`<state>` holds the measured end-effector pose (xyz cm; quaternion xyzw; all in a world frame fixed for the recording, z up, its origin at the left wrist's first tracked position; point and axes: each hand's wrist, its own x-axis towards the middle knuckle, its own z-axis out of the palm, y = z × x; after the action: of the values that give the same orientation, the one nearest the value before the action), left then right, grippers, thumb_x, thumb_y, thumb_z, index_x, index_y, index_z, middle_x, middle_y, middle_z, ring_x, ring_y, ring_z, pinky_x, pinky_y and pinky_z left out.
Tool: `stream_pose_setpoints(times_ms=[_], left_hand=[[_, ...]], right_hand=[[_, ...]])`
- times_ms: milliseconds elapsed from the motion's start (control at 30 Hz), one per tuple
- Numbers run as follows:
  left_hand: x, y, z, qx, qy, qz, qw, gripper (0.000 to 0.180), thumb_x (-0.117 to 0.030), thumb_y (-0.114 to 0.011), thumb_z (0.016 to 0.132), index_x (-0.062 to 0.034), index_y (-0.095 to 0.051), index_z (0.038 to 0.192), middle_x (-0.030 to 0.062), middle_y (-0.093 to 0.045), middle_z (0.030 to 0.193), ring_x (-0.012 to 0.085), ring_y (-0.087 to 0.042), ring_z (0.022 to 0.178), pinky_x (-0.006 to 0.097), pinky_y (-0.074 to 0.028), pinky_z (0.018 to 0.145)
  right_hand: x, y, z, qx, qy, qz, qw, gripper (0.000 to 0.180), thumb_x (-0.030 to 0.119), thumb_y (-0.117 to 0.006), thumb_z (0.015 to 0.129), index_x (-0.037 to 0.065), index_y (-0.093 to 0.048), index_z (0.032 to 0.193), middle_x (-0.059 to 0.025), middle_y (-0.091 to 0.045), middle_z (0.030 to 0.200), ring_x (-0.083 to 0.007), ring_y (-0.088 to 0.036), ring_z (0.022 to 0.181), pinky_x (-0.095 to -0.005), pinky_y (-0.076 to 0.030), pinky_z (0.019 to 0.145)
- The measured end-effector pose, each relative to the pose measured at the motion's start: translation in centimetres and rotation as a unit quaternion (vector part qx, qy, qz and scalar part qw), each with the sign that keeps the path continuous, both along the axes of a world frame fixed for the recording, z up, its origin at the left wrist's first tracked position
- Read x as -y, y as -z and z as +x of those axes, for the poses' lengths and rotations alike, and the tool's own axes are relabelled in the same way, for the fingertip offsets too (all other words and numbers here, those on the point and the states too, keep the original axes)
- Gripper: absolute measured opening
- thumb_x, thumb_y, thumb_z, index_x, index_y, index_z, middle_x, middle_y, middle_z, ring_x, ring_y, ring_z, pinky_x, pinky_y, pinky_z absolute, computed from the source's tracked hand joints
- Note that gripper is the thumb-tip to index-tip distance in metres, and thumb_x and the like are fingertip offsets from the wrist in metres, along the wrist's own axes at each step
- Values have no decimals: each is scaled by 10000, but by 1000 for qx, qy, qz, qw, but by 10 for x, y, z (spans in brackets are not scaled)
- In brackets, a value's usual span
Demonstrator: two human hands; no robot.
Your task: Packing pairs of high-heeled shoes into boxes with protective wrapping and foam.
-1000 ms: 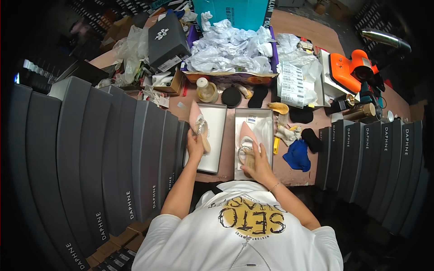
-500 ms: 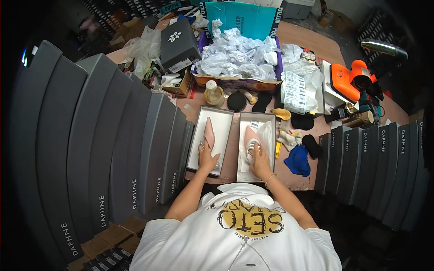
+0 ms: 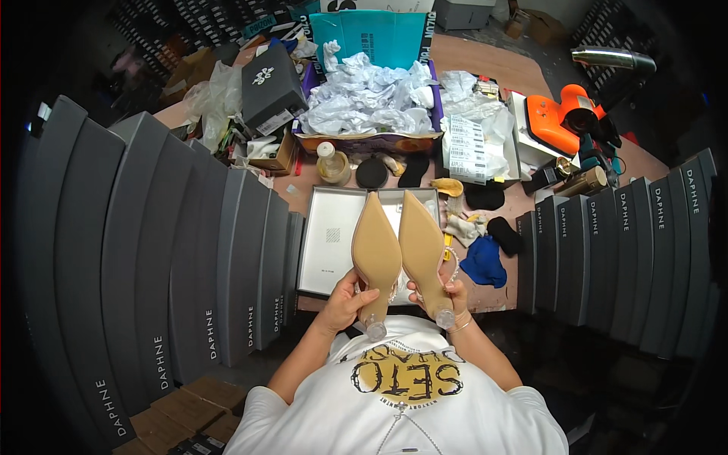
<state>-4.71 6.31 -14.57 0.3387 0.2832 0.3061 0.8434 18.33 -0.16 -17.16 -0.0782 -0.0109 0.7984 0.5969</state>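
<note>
Table (image 3: 485, 57): pinkish-brown, cluttered;
Room (image 3: 174, 45): dim; grey shoeboxes (image 3: 186, 258) stacked at frame left;
Pair: left shoe (image 3: 375, 246) gripped by left hand (image 3: 343, 305), right shoe (image 3: 420, 239) by right hand (image 3: 458, 302); held mid-frame;
Toes (image 3: 373, 208): pointed to frame top; long axes near vertical.

Sideways room was tight: the left row of boxes (image 3: 243, 258) and right row of boxes (image 3: 633, 250) stood like walls. The raised shoes (image 3: 376, 243) covered most of the right tray (image 3: 426, 200) — just a thin slit ran between their soles — but the left tray (image 3: 326, 235) had its left side exposed, so a hand could've dipped in there. Farther out, a bottle (image 3: 334, 168), a black disc (image 3: 371, 173) and the carton (image 3: 364, 143) of crumpled paper (image 3: 371, 95) clogged the way. Decent gap too: table (image 3: 491, 297) between blue cloth (image 3: 485, 262) and near edge.
</note>
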Motion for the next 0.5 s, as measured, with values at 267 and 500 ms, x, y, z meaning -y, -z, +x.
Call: stream_pose_setpoints(times_ms=[267, 500], left_hand=[[17, -4, 9, -14, -19, -31, 999, 506, -51, -597, 876, -58, -384, 1335, 81, -510, 1205, 177, -545, 1104, 338, -460, 955], [24, -9, 17, -14, -24, -101, 994, 430, -27, -580, 898, -46, -414, 1294, 44, -513, 1133, 113, -514, 1071, 279, -432, 937]], right_hand=[[17, 11, -4, -101, 2, -45, 994, 713, 114, -566, 709, 117, -365, 1393, -207, -460, 1289, -373, -513, 1115, -495, -485, 960], [29, 23, -9, -153, 20, -78, 985, 645, 131, -540, 741, 45, -372, 1358, -208, -458, 1281, -389, -481, 1130, -513, -469, 972]])
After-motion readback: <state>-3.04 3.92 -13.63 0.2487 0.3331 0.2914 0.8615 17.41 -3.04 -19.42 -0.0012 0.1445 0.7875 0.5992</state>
